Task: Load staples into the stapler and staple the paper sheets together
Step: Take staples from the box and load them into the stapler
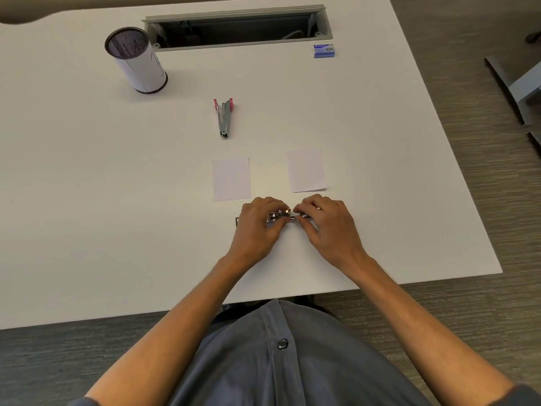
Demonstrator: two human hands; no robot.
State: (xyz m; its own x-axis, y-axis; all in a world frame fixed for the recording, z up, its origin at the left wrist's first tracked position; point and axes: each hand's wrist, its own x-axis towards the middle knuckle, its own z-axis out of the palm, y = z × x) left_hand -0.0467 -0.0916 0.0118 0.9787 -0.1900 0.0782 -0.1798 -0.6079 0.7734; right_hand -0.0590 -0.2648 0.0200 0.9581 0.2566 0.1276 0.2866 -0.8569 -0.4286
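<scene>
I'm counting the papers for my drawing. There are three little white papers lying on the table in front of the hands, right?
Not quite. The head view shows two little white papers, the left paper and the right paper, lying on the table in front of the hands.

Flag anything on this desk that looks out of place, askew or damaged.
The right paper sheet has an uneven, curled near edge, unlike the flat left paper sheet. The mesh cup leans only from lens distortion. Both hands hold a metal piece over the desk.
</scene>
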